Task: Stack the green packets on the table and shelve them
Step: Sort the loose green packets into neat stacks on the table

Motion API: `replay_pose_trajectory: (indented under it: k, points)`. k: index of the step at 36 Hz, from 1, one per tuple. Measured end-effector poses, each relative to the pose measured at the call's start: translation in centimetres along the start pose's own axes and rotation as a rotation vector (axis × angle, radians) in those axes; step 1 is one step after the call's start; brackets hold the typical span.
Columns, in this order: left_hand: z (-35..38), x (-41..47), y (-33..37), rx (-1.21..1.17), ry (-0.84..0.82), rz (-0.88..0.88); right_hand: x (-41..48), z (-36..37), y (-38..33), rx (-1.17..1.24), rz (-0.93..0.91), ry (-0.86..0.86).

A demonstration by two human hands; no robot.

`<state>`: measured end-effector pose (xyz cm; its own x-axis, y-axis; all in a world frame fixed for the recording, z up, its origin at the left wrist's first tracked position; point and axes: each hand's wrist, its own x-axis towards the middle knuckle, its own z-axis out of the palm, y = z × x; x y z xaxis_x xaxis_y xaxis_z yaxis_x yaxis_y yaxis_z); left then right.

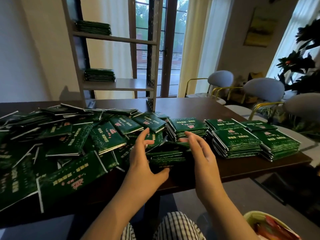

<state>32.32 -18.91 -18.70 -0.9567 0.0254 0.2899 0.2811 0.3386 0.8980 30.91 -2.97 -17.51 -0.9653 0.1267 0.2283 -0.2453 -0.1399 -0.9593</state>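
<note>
A loose heap of green packets (pixel 69 141) covers the left half of the dark table (pixel 199 110). Near the front edge stands a small stack of packets (pixel 167 155) between my hands. My left hand (pixel 144 160) presses its left side, thumb under the front corner, fingers spread upward. My right hand (pixel 199 153) touches its right side with fingers apart. Finished stacks (pixel 239 142) stand in a row to the right. On the shelf unit (pixel 117 84) behind the heap, one stack (pixel 99 75) lies on the lower board and another stack (pixel 93 27) on the upper board.
Grey chairs with yellow frames (pixel 263 90) stand along the right side of the table. A plant (pixel 301 61) is at the far right. A bowl with colourful wrappers (pixel 270 227) sits near my lap at bottom right. A window is behind the shelf.
</note>
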Motion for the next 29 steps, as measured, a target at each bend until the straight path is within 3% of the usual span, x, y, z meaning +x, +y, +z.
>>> replay_pose_trajectory:
  k: [10, 18, 29]
  points:
    - [0.8, -0.3, 0.3, -0.027, 0.038, -0.007, 1.1, 1.8, 0.6, 0.048, 0.017, 0.25]
    - [1.0, -0.2, 0.2, 0.038, 0.11, 0.145, 1.6, 1.8, 1.1, -0.013, 0.035, 0.156]
    - [1.3, -0.2, -0.8, 0.236, 0.257, 0.259, 1.7, 2.1, 1.5, -0.082, 0.007, 0.199]
